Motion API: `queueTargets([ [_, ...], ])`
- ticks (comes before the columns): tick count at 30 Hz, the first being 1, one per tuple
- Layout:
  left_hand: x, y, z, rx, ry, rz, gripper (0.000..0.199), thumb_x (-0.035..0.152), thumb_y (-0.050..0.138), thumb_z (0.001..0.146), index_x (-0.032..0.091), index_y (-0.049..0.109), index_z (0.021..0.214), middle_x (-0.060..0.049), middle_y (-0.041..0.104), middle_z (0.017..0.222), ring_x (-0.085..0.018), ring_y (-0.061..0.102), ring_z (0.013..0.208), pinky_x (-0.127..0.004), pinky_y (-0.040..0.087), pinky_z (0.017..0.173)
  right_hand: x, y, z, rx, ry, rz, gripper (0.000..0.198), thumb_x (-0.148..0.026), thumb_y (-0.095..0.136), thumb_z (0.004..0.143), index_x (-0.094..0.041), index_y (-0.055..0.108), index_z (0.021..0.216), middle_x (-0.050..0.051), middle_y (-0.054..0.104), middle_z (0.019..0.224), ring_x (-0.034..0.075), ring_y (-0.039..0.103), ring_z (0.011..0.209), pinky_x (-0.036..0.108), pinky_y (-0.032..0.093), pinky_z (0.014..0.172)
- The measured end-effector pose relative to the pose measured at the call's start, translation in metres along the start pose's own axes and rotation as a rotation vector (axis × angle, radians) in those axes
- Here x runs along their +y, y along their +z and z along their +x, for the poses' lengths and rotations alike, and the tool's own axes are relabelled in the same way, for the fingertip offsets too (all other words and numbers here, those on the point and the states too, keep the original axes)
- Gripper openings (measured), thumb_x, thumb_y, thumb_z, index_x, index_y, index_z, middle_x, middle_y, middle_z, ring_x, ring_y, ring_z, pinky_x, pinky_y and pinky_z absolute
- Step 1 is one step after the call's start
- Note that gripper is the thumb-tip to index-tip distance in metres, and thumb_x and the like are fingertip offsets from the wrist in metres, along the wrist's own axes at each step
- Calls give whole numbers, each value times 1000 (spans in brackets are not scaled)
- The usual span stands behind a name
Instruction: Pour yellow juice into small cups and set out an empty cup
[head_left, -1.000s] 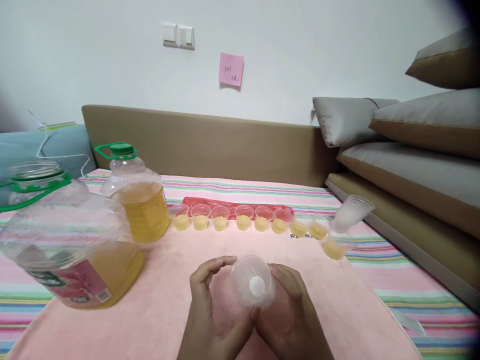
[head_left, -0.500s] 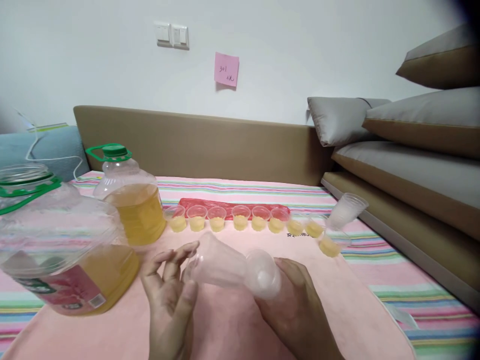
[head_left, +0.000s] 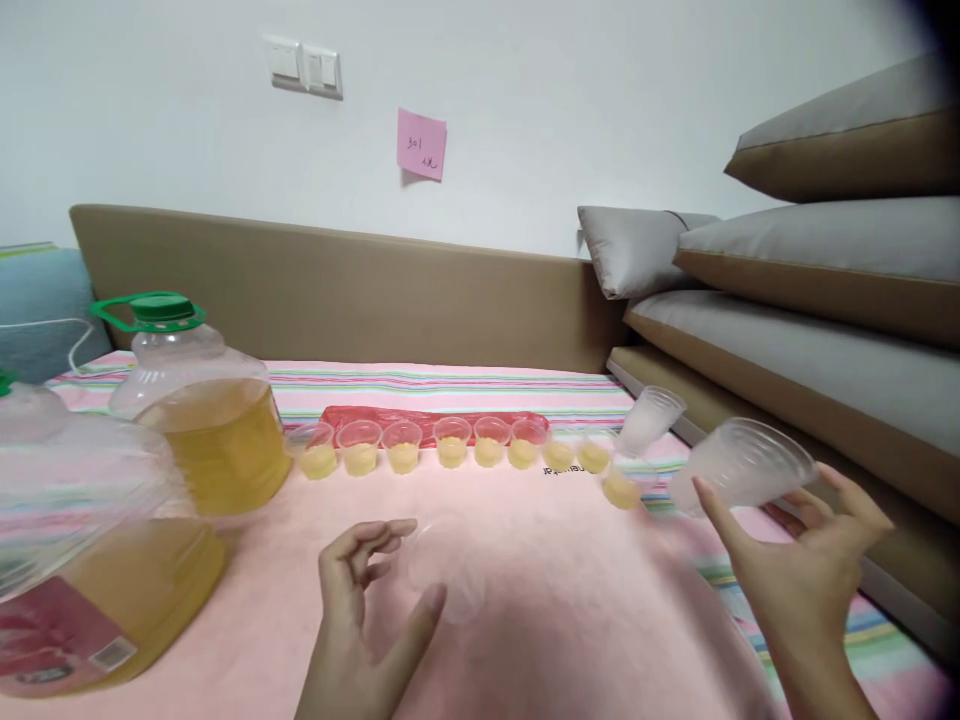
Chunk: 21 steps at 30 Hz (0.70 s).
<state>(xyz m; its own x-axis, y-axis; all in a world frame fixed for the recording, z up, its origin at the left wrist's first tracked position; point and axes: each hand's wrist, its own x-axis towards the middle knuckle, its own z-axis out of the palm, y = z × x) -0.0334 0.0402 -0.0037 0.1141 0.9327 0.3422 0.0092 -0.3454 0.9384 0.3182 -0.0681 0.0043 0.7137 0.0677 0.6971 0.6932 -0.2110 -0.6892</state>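
Note:
My left hand grips an empty clear plastic cup low over the pink towel. Out to the right, my right hand holds up a stack of clear cups, tilted with the mouth toward the right. A row of several small cups of yellow liquid stands across the towel beyond both hands. A tilted empty cup leans over the filled cup at the row's right end.
Two big clear jugs of yellow oil stand at the left, one with a green cap, the nearer one with a pink label. A red bag lies behind the row. Brown headboard and grey cushions bound the back and right.
The two hands have parted: one cup stayed in my left hand, and my right hand carried the rest of the stack right and upward. The view shifted right.

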Motion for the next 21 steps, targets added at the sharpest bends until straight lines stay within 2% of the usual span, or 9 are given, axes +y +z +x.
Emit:
queueTargets([
  [2, -1, 4, -6, -52, -35, 126, 56, 58, 70, 85, 32, 42, 127, -7, 57, 134, -32, 51, 125, -59, 37, 106, 20, -1, 9, 34, 56, -52, 117, -71, 89, 59, -20, 40, 152, 20, 62, 118, 43, 65, 101, 53, 49, 85],
  [5, 3, 9, -13, -74, -69, 191, 57, 61, 67, 85, 31, 44, 127, -7, 55, 134, -34, 49, 127, -61, 36, 108, 50, 6, 16, 30, 103, -96, 116, -68, 88, 60, -19, 38, 152, 22, 64, 116, 42, 66, 99, 52, 49, 83],
  [8, 5, 11, -16, -71, -66, 193, 55, 62, 66, 85, 32, 45, 126, -6, 55, 134, -35, 49, 128, -64, 35, 110, 72, 17, 20, 41, 98, -120, 118, -74, 83, 61, -13, 38, 151, 24, 63, 115, 43, 65, 98, 53, 51, 85],
  [11, 4, 11, -15, -68, -57, 200, 52, 62, 65, 86, 34, 46, 125, -5, 55, 133, -35, 49, 128, -65, 36, 110, 86, 28, 22, 52, 92, -147, 124, -84, 77, 58, -10, 39, 150, 23, 63, 113, 45, 64, 98, 58, 51, 88],
  [15, 0, 8, -15, -95, -21, 206, 49, 60, 64, 87, 36, 45, 126, -4, 54, 133, -33, 50, 127, -65, 35, 111, 99, 37, 21, 28, 86, -189, 121, -85, 75, 57, -12, 41, 148, 21, 63, 109, 49, 60, 102, 65, 47, 92],
  [21, -2, 9, -16, -98, -44, 194, 50, 60, 66, 86, 36, 47, 125, -4, 55, 133, -34, 51, 128, -66, 35, 111, 117, 39, 18, -44, 104, -203, 119, -84, 76, 58, -13, 39, 146, 19, 61, 106, 48, 59, 101, 63, 48, 87],
])
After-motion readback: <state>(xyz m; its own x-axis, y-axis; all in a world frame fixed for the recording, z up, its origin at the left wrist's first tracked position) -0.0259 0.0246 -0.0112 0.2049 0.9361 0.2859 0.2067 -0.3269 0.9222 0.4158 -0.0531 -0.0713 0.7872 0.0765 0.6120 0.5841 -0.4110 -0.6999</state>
